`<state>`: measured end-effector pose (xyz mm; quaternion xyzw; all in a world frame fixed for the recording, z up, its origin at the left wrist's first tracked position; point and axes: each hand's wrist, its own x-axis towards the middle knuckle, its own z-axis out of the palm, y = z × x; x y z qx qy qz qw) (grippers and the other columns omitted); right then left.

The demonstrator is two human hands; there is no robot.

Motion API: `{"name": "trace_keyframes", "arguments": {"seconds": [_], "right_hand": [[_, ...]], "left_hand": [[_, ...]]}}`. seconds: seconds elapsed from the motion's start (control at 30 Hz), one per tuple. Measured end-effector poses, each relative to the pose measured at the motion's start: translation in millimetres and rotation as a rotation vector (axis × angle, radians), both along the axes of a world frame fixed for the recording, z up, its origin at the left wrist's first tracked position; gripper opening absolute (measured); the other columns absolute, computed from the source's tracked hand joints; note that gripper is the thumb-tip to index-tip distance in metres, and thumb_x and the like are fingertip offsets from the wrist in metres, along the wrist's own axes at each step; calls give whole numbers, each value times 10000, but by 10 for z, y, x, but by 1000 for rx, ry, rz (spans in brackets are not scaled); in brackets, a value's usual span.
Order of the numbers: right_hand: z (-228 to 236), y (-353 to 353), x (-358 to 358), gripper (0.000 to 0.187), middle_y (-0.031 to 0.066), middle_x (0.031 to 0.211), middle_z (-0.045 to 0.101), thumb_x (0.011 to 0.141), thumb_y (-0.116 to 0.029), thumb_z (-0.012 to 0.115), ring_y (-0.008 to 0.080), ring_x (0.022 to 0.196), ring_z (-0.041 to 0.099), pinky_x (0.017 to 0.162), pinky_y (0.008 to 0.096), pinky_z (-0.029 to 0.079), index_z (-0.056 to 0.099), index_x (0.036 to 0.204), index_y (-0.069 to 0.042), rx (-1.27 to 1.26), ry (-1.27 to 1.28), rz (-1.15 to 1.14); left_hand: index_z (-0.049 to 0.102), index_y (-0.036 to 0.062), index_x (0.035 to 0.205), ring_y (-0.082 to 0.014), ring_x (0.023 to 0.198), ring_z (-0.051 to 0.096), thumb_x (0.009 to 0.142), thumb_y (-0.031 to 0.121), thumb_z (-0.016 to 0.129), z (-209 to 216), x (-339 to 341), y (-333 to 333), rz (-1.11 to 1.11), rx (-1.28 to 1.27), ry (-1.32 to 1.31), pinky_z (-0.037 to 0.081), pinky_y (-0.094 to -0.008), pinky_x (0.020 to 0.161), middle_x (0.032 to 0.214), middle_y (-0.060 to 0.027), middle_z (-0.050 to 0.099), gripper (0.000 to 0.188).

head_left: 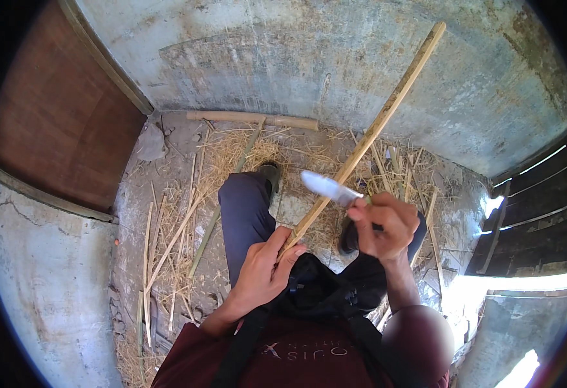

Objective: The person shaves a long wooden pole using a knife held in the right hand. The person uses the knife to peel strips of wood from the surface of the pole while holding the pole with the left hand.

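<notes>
A long, pale bamboo strip (376,124) slants up from my lap toward the far right, its far end raised in front of the wall. My left hand (262,266) is closed around its near end, thumb and fingers wrapped on it. In my right hand (385,226) is a knife (325,186), gripped between thumb and fingers; most of its handle is hidden. The wide silvery blade points left and lies across the strip in this view. Whether the blade touches the strip, I cannot tell.
Straw-coloured shavings (235,152) litter the floor around my feet. Several thin bamboo strips (148,249) lie to the left, more to the right. A bamboo pole (254,119) rests along the base of the stained wall (245,64). A brown door panel (57,116) stands at left, dark slats (529,220) at right.
</notes>
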<state>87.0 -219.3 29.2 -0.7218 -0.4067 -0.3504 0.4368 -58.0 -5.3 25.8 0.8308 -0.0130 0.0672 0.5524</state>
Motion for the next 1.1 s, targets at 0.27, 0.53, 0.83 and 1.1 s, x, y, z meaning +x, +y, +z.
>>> {"name": "trace_keyframes", "arguments": {"seconds": [0.27,0.53,0.83,1.1], "right_hand": [[24,-168,396,186,148,769,734,903,-32,883,192,638,706,579,294,512,701,897,7,136,76,-115],[-36,-212,625,115,58,845,756,1005,-44,798,81,751,668,673,252,503,692,1028,-4,272,467,-85],[-80,-58,524,183,45,778,694,1143,-199,613,33,583,508,539,218,359,603,1240,-44,221,935,366],[-108,-371,591,131,38,731,674,1145,-163,597,21,545,473,520,220,324,615,1199,-45,127,1102,224]], "left_hand": [[582,-12,1094,-357,580,556,1118,148,635,-170,-103,52,-8,-5,80,418,-417,571,700,-173,555,170],[584,-15,1028,-131,671,497,1183,230,535,-459,-163,150,-10,-178,144,429,-328,622,754,-48,559,294],[559,-5,997,-85,694,427,1201,279,503,-512,-61,143,-26,-175,161,384,-279,623,762,-9,489,355],[598,27,1020,-75,630,385,1212,358,455,-552,-88,279,38,-364,292,328,-266,577,729,20,468,409]]}}
